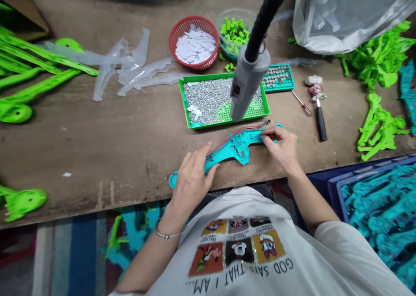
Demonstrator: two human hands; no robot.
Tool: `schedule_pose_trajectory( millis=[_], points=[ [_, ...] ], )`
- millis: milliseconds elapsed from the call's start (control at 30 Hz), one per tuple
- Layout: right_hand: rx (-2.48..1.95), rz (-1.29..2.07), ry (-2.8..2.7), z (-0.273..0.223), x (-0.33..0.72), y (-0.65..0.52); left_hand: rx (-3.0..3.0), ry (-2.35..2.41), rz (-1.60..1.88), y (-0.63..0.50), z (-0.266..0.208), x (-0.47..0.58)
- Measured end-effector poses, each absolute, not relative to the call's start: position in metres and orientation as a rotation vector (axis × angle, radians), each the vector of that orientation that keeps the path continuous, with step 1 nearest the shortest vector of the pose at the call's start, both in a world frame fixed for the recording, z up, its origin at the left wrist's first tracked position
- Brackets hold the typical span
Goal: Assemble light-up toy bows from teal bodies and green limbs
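Note:
A turquoise curved plastic shell (224, 153) lies near the table's front edge, its inner side with ribs facing up. Thin red and dark wires (224, 145) run along its far edge. My left hand (194, 174) grips the shell's left arm, thumb on the near side and fingers over the far side. At the right arm of the shell, my right hand (282, 148) has thumb and forefinger pinched together close to its surface. Whatever sits between those fingertips is too small to make out. A grey electric screwdriver (248, 83) hangs beyond the shell, pointing down.
Behind the shell stands a green tray (224, 123) of small screws. Farther back are a red basket (194, 66) of white pieces and a bowl (235, 31) of green parts. A screwdriver (302, 103) and mallet (320, 114) lie right. A blue crate (338, 196) holds turquoise shells.

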State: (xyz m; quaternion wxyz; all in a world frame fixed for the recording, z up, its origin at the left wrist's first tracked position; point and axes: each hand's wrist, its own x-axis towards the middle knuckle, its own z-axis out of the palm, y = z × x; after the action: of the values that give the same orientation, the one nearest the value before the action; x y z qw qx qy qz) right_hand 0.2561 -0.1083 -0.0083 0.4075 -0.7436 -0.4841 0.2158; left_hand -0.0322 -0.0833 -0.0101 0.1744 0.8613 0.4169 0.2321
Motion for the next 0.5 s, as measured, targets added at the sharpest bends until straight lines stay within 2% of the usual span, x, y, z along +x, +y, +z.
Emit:
schedule_pose_trajectory(
  millis=[267,500],
  points=[
    [-1.951,0.413,-1.295,-0.007,0.25,-0.103,2.433,1.157,0.691,-0.084,-0.009,-0.033],
    [-2.026,-0.084,-1.761,-0.013,0.233,-0.112,2.455,1.125,0.693,-0.082,-0.012,-0.035]
  ],
)
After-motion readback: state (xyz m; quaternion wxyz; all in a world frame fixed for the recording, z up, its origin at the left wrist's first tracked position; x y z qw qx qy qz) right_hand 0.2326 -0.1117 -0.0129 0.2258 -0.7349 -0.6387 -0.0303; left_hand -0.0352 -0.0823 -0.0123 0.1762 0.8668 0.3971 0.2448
